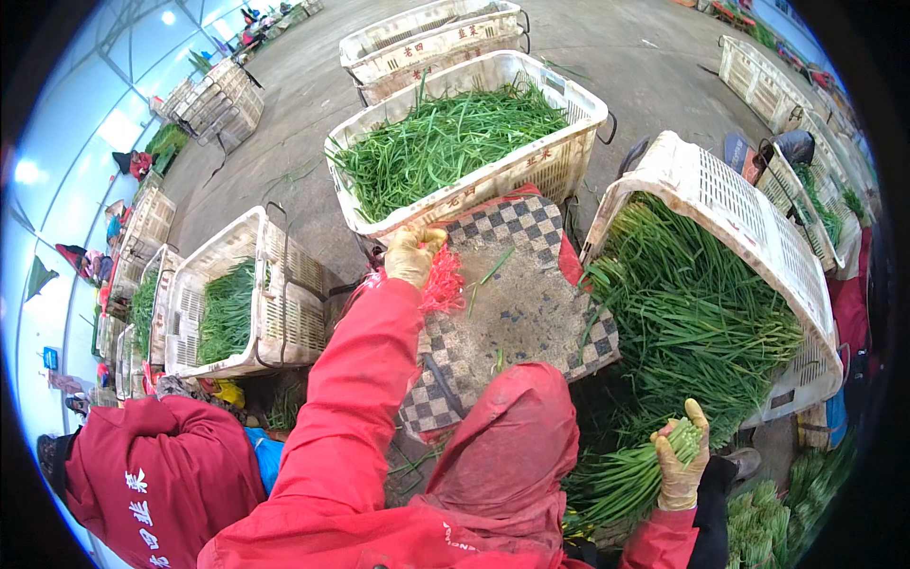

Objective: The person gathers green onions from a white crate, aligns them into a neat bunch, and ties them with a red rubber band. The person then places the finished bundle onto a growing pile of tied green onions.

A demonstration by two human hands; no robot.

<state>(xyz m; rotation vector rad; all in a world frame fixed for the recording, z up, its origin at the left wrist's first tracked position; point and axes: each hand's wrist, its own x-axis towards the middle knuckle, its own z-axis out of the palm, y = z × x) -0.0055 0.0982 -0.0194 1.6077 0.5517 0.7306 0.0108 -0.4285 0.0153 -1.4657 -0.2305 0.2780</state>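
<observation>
My left hand (411, 257), in a yellowish glove, has its fingertips pinched together at a bunch of red plastic strings (445, 283). These strings lie on the edge of a worn, checkered mat (512, 299) in front of my knee. Low on the right, my gloved right hand (680, 455) grips a bundle of garlic chives (629, 478); the pale cut stem ends face up between thumb and fingers, and the green leaves trail to the left. Just beyond that hand, a heap of loose chives (700, 313) spills from a white plastic crate (753, 213) tipped on its side.
Beyond the mat stands a white crate (469, 188) filled with loose chives, with stacked crates (434, 50) behind it. Another crate (266, 299) with chives lies left. A co-worker in dark red (163, 476) bends close at my left. Bundled chives (757, 526) sit lower right.
</observation>
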